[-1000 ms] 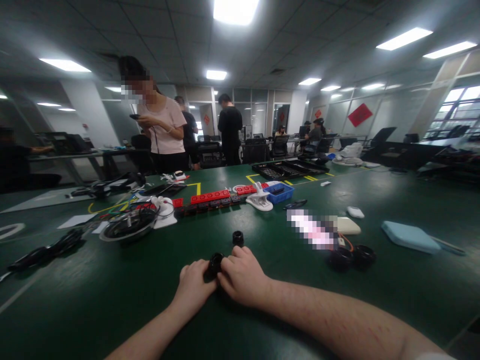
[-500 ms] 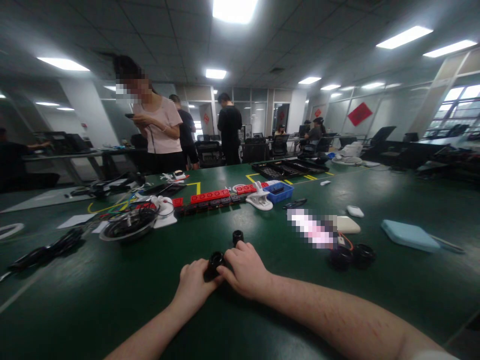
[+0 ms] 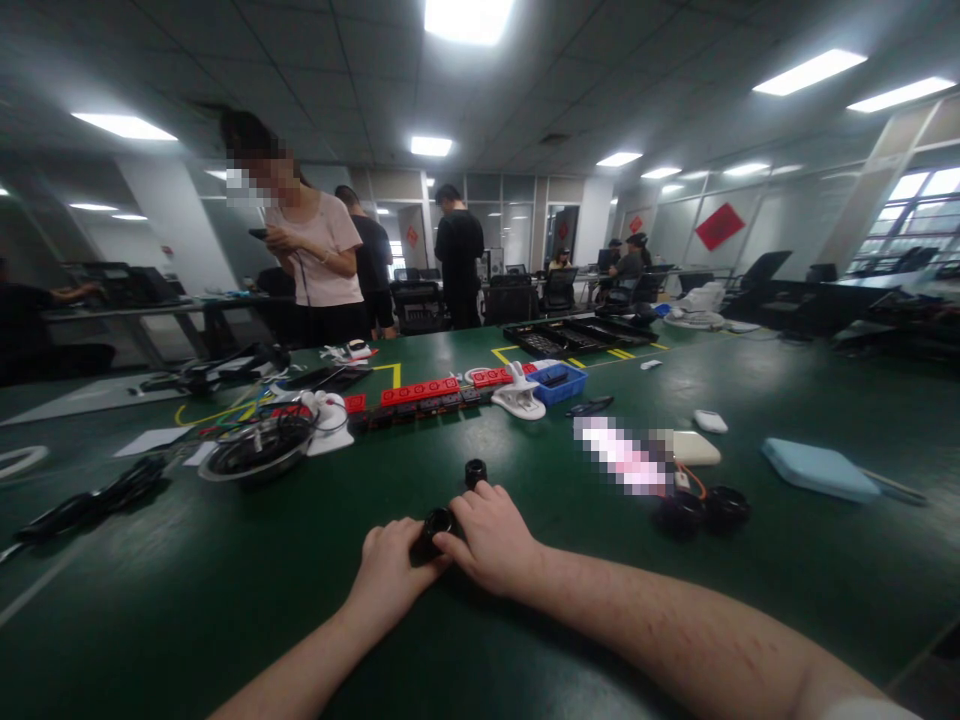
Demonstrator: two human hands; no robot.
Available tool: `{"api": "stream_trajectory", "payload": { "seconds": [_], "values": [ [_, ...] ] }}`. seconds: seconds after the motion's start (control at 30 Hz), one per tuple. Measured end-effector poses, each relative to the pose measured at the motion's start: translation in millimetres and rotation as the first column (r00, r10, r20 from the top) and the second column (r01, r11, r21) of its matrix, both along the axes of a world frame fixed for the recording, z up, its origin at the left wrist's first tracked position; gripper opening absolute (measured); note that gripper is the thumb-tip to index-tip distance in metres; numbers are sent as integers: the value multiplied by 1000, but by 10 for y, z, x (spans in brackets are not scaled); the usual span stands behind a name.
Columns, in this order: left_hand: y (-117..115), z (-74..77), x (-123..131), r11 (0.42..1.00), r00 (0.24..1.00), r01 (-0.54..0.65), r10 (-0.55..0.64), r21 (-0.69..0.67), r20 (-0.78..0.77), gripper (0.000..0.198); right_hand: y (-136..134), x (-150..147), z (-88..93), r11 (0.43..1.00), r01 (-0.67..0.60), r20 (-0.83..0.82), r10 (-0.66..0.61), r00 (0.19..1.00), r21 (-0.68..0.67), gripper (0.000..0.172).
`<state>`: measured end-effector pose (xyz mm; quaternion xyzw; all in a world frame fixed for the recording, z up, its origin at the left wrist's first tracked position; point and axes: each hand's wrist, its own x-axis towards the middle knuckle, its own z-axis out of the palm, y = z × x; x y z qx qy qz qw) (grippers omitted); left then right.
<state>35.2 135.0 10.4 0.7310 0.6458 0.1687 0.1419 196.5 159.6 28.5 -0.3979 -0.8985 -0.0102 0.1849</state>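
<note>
My left hand [image 3: 390, 565] is closed around a glossy black cylindrical part [image 3: 436, 524] with a round opening at its top. From the other side my right hand [image 3: 491, 540] grips the same part, its thumb against it near the opening. Both hands stay low over the green table [image 3: 360, 650], in the middle of the head view. Just beyond my right fingers stands a second black cylindrical piece [image 3: 475, 471]; whether it joins the first part is hidden by the hand.
Red-and-black modules [image 3: 420, 393], a white clamp [image 3: 519, 395] and a blue bin [image 3: 556, 383] lie ahead. At left are a metal bowl [image 3: 259, 448] and cables [image 3: 112, 492]. On the right, black round parts [image 3: 701, 510] and a light-blue case [image 3: 821, 468]. A person [image 3: 315, 240] stands opposite.
The black part between my hands has shifted slightly to the right and down. Both hands keep hold of it, almost in the same place.
</note>
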Motion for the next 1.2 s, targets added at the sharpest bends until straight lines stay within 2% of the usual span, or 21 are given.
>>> {"api": "stream_trajectory", "payload": {
  "seconds": [0.23,0.4,0.87,1.2],
  "values": [
    [-34,56,30,999,999,52,-52,-5,12,26,-8,4,-10,1000,-4,-9,4,1000,-11,34],
    [-41,42,45,995,995,96,-96,8,-9,24,-24,-2,-4,1000,-11,-13,11,1000,-21,33],
    [-68,77,77,992,993,121,-122,-30,-4,20,-47,-10,-18,995,-55,-81,48,996,-79,34],
    [-66,78,91,990,992,129,-129,-55,-2,14,-125,-30,56,988,-118,-118,106,987,-101,34]
  ]
}}
